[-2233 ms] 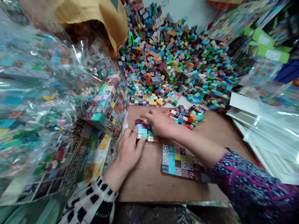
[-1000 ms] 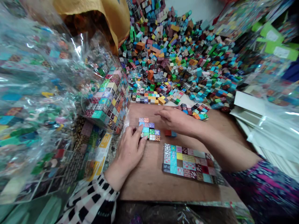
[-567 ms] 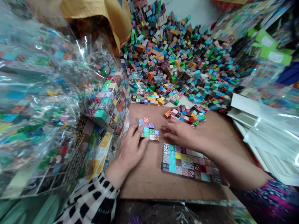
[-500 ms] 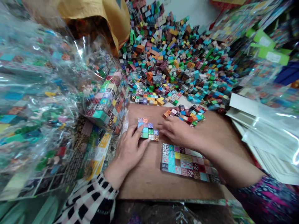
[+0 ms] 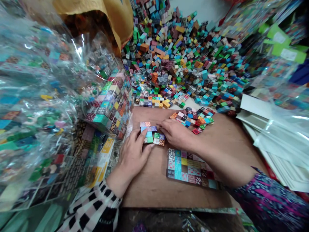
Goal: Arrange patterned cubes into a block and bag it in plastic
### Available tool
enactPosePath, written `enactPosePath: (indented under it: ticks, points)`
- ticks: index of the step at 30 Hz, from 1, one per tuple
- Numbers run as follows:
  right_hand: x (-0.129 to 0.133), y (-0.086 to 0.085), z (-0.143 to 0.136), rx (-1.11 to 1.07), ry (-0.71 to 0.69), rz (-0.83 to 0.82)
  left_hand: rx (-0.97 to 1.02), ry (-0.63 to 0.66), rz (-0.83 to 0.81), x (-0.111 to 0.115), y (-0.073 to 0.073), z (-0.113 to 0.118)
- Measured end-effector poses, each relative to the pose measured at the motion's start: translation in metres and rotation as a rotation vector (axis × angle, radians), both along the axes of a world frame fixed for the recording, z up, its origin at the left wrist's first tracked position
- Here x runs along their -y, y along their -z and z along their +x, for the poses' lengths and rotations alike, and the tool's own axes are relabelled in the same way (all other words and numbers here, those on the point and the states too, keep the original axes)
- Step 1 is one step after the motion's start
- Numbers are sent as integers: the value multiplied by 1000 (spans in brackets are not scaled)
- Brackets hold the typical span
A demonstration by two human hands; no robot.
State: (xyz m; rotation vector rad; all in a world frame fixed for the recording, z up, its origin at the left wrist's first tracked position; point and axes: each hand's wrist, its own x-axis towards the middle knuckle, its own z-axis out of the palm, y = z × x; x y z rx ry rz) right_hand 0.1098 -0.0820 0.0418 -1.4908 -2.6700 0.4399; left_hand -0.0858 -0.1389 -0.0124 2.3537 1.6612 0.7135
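On the brown board (image 5: pixel 145 193) lies a small flat cluster of patterned cubes (image 5: pixel 149 139). The thumb and fingers of my left hand (image 5: pixel 131 151) are apart and rest against the cluster's left and lower side. My right hand (image 5: pixel 176 133) reaches in from the right, fingertips at the cluster's upper right edge; what they pinch, if anything, is too small to make out. Under my right forearm lies a larger flat sheet of joined cubes (image 5: pixel 184 167), partly hidden. Behind my right hand sits a loose group of cubes (image 5: pixel 201 120).
A big heap of coloured cubes (image 5: pixel 173 61) rises behind the board. At the left stand a wrapped block of cubes (image 5: pixel 109 109) and clear plastic bags (image 5: pixel 36 106) of small pieces. White trays (image 5: pixel 272 145) are stacked at the right, below more bags.
My right hand has moved slightly left to the cluster's edge. The lower right cubes now stand a little apart from the others. My left hand has hardly moved.
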Motion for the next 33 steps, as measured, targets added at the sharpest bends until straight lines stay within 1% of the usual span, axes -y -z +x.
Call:
enactPosePath:
  ticks: [3, 6, 10, 12, 18, 22, 24, 28, 33]
  points:
    - [0, 2, -1, -27, -32, -31, 5, 1, 0, -1, 2, -1]
    - [1, 9, 1, -73, -92, -33, 21, 5, 0, -1, 1, -1]
    - [3, 17, 7, -33, -40, -19, 38, 2, -6, -1, -1, 1]
    - [4, 17, 7, -32, -21, -13, 40, -9, -8, -1, -2, 1]
    - [3, 15, 4, -103, -49, -50, 63, -34, -10, -2, -2, 2]
    - [-2, 18, 4, -96, -20, -33, 71, -36, -24, -2, -3, 2]
    - [-4, 20, 3, -92, -31, -46, 68, -38, -27, -2, -4, 3]
    - [-7, 20, 1, -103, -58, -79, 71, -27, -12, -2, -3, 2]
    - [-2, 19, 0, -109, -50, -53, 112, -14, 32, -2, 0, 1]
